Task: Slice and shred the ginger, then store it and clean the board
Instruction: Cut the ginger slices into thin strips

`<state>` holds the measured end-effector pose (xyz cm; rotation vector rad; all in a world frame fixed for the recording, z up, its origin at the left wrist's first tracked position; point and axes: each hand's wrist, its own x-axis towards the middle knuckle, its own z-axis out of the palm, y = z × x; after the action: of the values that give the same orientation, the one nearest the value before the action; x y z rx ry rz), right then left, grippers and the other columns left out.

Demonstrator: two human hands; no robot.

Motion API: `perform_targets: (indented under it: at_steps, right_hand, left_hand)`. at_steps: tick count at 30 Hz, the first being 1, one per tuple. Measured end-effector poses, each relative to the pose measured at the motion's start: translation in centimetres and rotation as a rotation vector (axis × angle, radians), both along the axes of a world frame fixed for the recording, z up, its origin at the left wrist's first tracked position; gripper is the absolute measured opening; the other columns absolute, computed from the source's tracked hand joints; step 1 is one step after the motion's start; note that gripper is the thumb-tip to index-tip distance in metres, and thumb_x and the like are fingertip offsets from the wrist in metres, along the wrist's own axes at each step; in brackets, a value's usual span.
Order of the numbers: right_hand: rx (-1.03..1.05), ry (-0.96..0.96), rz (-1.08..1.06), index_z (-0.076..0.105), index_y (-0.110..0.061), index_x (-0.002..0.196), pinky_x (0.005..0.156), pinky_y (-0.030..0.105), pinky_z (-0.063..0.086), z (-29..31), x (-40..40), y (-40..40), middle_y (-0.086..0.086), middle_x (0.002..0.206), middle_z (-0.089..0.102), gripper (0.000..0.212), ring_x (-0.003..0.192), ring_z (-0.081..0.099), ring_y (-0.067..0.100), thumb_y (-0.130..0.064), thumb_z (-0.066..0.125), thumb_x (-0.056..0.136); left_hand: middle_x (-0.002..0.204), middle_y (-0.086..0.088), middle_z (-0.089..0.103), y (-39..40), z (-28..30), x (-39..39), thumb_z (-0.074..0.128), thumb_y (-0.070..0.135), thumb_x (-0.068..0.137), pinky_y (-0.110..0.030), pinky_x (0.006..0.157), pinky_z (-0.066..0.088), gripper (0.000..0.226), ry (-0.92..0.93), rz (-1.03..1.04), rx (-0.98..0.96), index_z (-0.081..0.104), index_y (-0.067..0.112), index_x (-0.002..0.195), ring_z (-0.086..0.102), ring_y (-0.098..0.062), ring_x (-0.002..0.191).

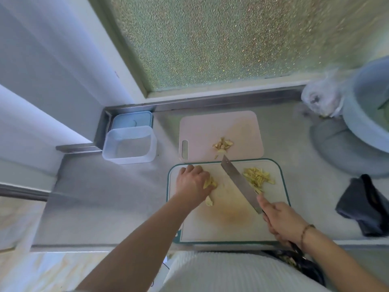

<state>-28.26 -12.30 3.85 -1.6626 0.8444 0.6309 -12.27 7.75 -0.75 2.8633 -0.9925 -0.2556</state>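
Near counter edge: teal-rimmed cutting board [227, 228]. Right hand [283, 221], fingers curled round a handle mostly hidden, holds the flat steel knife [240, 182]. Left hand [192, 183], fingers bunched, pinches ginger slices [210, 183]; ginger shreds [257, 178] lie right. Beyond: pink board [219, 127] with peelings [223, 144], clear container [129, 146], dark cloth [366, 207].

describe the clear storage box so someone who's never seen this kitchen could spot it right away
Start at the frosted window and drop to the steel counter's back left corner. The clear plastic box sits there, open and empty, left of the pink board. Unlike the blue lid right behind it, it is see-through.
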Motion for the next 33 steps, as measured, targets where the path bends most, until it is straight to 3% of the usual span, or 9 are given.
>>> perform_targets:
  at_steps: [3, 6, 8, 11, 14, 16, 19, 24, 33]
  right_hand:
    - [-0.029, 0.005, -0.023, 0.031, -0.02, 0.056, 0.044, 0.025, 0.02, 0.2, 0.0, 0.9, 0.004, 0.05, 0.028, 0.061, 0.04, 0.021, 0.014, -0.073, 0.034, 0.085]
    - [-0.038, 0.007, -0.041, 0.03, -0.02, 0.056, 0.044, 0.024, 0.02, 0.3, 0.0, 1.5, 0.003, 0.05, 0.027, 0.06, 0.041, 0.021, 0.014, -0.073, 0.034, 0.085]
    - [-0.038, 0.001, -0.065, 0.03, -0.021, 0.056, 0.043, 0.023, 0.02, 0.4, 0.0, 1.9, 0.002, 0.049, 0.027, 0.059, 0.04, 0.02, 0.013, -0.072, 0.035, 0.085]
    - [-0.046, -0.014, -0.08, 0.031, -0.02, 0.056, 0.042, 0.023, 0.021, 0.6, -0.2, 2.1, 0.002, 0.049, 0.028, 0.059, 0.039, 0.02, 0.014, -0.07, 0.035, 0.087]
    - [-0.057, -0.014, -0.074, 0.032, -0.019, 0.057, 0.042, 0.023, 0.022, 0.5, -0.6, 1.8, 0.003, 0.05, 0.028, 0.06, 0.039, 0.021, 0.014, -0.071, 0.035, 0.086]
    - [-0.056, 0.0, -0.078, 0.032, -0.019, 0.058, 0.043, 0.024, 0.021, 0.4, -1.1, 1.5, 0.003, 0.05, 0.028, 0.06, 0.04, 0.02, 0.014, -0.072, 0.036, 0.085]
    - [-0.072, 0.011, -0.052, 0.033, -0.019, 0.058, 0.041, 0.022, 0.022, 0.2, -2.1, 1.1, 0.002, 0.048, 0.029, 0.06, 0.037, 0.021, 0.014, -0.072, 0.035, 0.085]
    - [-0.103, 0.002, -0.016, 0.034, -0.018, 0.057, 0.038, 0.02, 0.023, 0.1, -3.4, 0.3, 0.003, 0.048, 0.031, 0.061, 0.035, 0.024, 0.015, -0.07, 0.032, 0.088]
    - [-0.1, -0.034, 0.017, 0.034, -0.02, 0.057, 0.043, 0.023, 0.023, -0.7, -4.1, -0.7, 0.004, 0.051, 0.031, 0.061, 0.04, 0.024, 0.015, -0.073, 0.032, 0.086]
  left_hand:
    - [0.1, 0.005, 0.066, -0.2, -0.1, 1.0, 0.055, 0.041, 0.092, -0.033, 0.09, 0.032, 0.026, -0.039, -0.058, 0.045, 0.072, 0.023, 0.1, 0.057, -0.023, 0.101]
    - [0.061, 0.007, 0.061, 0.6, -0.6, 1.6, 0.067, 0.028, 0.071, -0.03, 0.074, 0.032, 0.012, -0.146, -0.101, 0.006, 0.069, 0.021, 0.061, 0.06, -0.022, 0.066]
    - [0.055, 0.007, 0.059, 1.3, -1.0, 1.9, 0.068, 0.024, 0.065, -0.031, 0.069, 0.037, 0.01, -0.204, -0.07, -0.071, 0.067, 0.02, 0.056, 0.057, -0.022, 0.059]
    - [0.061, 0.007, 0.065, 1.9, 0.0, 1.4, 0.066, 0.017, 0.074, -0.026, 0.062, 0.043, 0.009, -0.104, 0.106, -0.431, 0.074, 0.019, 0.07, 0.059, -0.02, 0.057]
    - [0.069, 0.013, 0.062, 1.4, 2.4, -1.2, 0.067, 0.013, 0.089, -0.007, 0.059, 0.041, 0.014, 0.294, 0.437, -0.698, 0.071, 0.027, 0.089, 0.056, 0.0, 0.057]
    - [0.073, 0.013, 0.063, 0.5, 2.4, -3.4, 0.065, 0.013, 0.091, -0.004, 0.056, 0.041, 0.015, 0.547, 0.508, -0.688, 0.068, 0.027, 0.095, 0.058, 0.007, 0.058]
    - [0.076, 0.008, 0.064, -1.0, 0.8, -6.1, 0.064, 0.01, 0.09, -0.006, 0.051, 0.041, 0.017, 0.697, 0.486, -0.636, 0.07, 0.019, 0.103, 0.058, 0.007, 0.057]
    - [0.097, 0.003, 0.066, -1.6, -1.4, -8.3, 0.067, 0.005, 0.086, 0.0, 0.063, 0.039, 0.027, 0.586, 0.413, -0.551, 0.069, 0.015, 0.11, 0.056, -0.001, 0.075]
    - [0.109, 0.001, 0.059, -0.8, -1.5, -9.1, 0.071, 0.002, 0.082, 0.0, 0.065, 0.039, 0.033, 0.457, 0.365, -0.522, 0.07, 0.012, 0.114, 0.054, 0.0, 0.072]
